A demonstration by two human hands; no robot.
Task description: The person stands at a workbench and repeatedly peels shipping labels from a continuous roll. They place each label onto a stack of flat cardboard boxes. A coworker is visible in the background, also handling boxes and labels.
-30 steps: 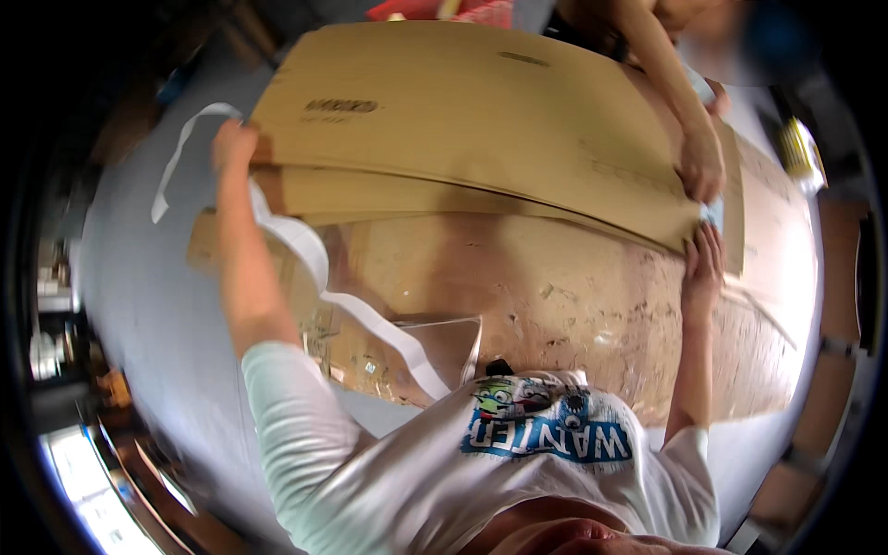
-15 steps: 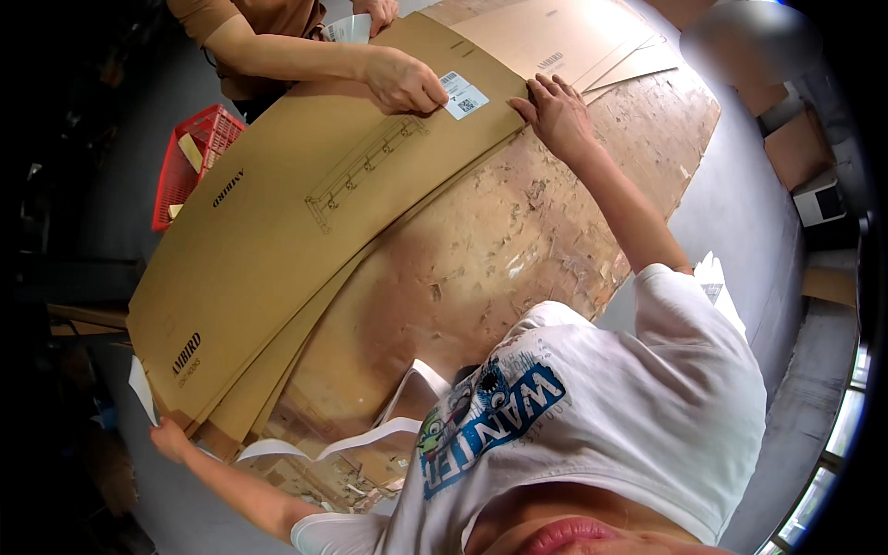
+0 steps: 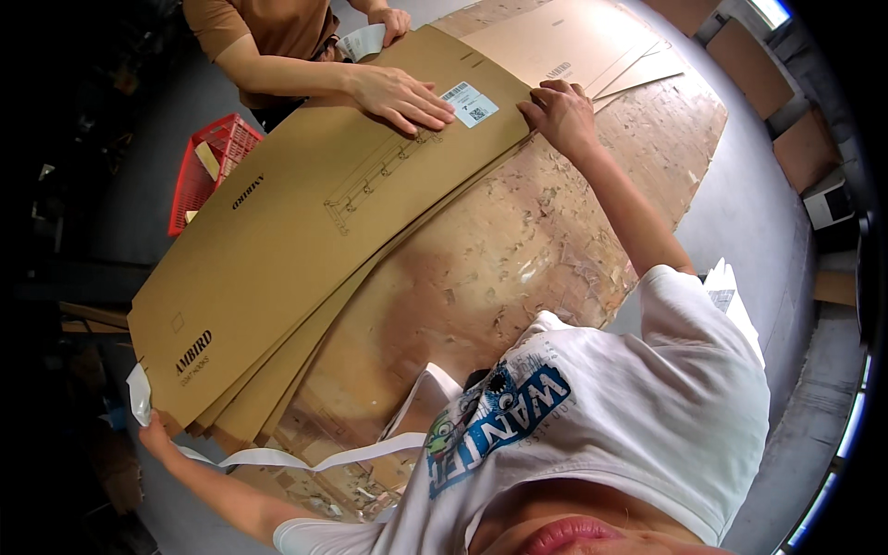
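A stack of flattened brown cartons, printed with a coat rack drawing, lies slantwise across a worn worktable. At the far right edge, my right hand grips the top carton, fingers curled over its border. Down at the near left corner, my left hand is closed around a white label strip beside the carton's end; its fingertips are partly hidden. From there the strip's white backing trails right toward my shirt. A white shipping label lies on the top carton, with a co-worker's hand flat on the cardboard beside it.
Across the table stands the co-worker, whose other hand is near another white label piece. Behind the stack is a red plastic basket. More flat cartons lie at the far end of the worktable. Boxes stand at right.
The co-worker's hand has gone from pinching at the label's edge to lying flat on the carton. My right hand's fingers have curled more over the edge. The view has shifted slightly.
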